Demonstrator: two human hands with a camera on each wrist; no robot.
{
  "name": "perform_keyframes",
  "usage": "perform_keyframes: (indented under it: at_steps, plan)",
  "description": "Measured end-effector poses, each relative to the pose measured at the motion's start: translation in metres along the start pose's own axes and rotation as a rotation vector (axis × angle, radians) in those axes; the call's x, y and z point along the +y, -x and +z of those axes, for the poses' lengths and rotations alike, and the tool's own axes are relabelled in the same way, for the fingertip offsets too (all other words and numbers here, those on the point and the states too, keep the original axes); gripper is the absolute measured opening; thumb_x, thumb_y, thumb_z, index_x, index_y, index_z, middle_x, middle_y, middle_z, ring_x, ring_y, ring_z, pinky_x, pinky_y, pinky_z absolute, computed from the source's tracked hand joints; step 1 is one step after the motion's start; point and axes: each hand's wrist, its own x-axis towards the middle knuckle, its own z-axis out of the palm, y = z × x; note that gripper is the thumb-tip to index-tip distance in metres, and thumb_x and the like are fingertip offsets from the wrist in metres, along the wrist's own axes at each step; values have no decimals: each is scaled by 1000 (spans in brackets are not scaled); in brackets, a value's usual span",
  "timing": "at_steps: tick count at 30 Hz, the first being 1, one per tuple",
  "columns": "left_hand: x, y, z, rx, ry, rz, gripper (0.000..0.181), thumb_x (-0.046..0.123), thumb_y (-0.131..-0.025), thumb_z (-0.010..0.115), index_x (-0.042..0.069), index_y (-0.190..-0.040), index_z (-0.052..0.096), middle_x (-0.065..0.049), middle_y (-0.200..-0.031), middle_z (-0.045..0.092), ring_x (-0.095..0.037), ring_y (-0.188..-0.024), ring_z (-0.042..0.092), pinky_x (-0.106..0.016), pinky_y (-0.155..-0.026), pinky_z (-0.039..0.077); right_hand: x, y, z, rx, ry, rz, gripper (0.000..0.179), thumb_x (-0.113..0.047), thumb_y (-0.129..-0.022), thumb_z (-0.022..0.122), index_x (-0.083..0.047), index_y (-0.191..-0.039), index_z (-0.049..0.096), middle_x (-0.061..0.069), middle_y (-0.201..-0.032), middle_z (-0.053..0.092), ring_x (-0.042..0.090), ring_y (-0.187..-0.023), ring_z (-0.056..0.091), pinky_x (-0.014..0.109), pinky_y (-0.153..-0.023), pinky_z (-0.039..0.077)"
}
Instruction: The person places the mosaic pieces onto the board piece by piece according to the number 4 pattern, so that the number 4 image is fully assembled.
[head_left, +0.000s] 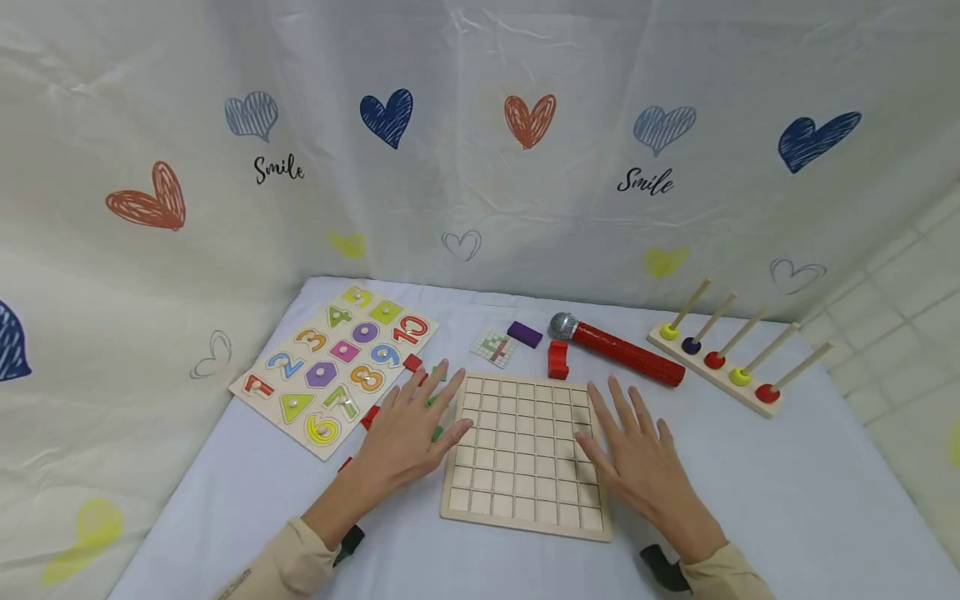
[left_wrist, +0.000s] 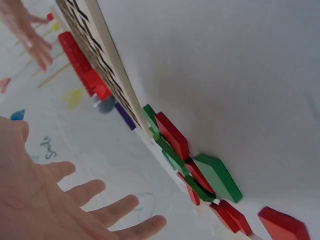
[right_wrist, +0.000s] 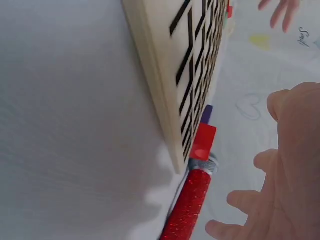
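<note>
Left grip (head_left: 408,429) and right grip (head_left: 637,458) are both released, fingers spread and holding nothing, one at either side edge of the grid board (head_left: 525,462). They look poised rather than at work, so I would judge the step in hand to be a ready pause; the next move seems to call for the fingers to close on the board's edge or on one of the red and green pieces (left_wrist: 218,176). Those flat pieces lie loosely clustered left of the board, partly hidden under the left grip; one green piece shows a six-sided face. As for the board, it lies flat on the table (head_left: 795,500) between the grips, slightly turned: pale plain wood, a raised border, dark lines dividing it into squares, every visible square bare. Just beyond the board's far edge are a patterned card (head_left: 493,347), a purple block (head_left: 525,334) and a notched red block (head_left: 558,360); a red microphone (head_left: 626,352) lies past its far right corner.
</note>
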Motion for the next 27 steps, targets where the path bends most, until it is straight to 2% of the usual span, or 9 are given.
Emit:
perform_keyframes:
  at_steps: [2,4,9,17,22,27]
  plan:
    - [-3,3,-1,7,37,-22,75,61,-106,51,26,-170,32,-7,-176,34,-45,-159,36,-71,-121,37,2,0,3,-13,-2,11,77,-58,-109,45,-24,-173,18,18,-179,18,52,-161,20,85,-116,25]
    - [-6,6,-1,11,35,-33,74,60,-106,52,25,-168,36,-7,-175,37,-46,-159,37,-71,-121,37,5,0,6,-30,5,32,76,-58,-110,43,-22,-173,19,19,-179,18,53,-162,19,86,-116,24]
    - [-11,15,1,-36,33,-59,70,58,-106,55,23,-165,43,-9,-172,42,-45,-158,37,-71,-122,35,15,1,15,-91,31,86,75,-60,-111,36,-20,-173,19,22,-179,16,55,-162,12,90,-114,19]
    - [-15,22,3,-77,19,-67,64,52,-105,62,22,-160,50,-12,-166,50,-44,-157,39,-69,-122,36,28,7,22,-185,-80,145,81,-67,-109,35,-17,-171,24,26,-177,14,60,-160,5,94,-110,6]
    - [-17,24,4,-120,3,-41,65,51,-105,62,21,-161,49,-13,-166,49,-45,-156,40,-69,-121,37,29,9,16,-227,-156,174,81,-66,-109,34,-14,-170,27,27,-178,12,60,-161,2,92,-112,1]
    - [-19,27,2,-132,5,-41,61,43,-104,67,16,-157,55,-14,-163,52,-46,-154,44,-69,-120,38,26,-2,4,-212,-205,160,78,-63,-110,36,-12,-169,31,27,-177,17,60,-161,7,92,-113,8]
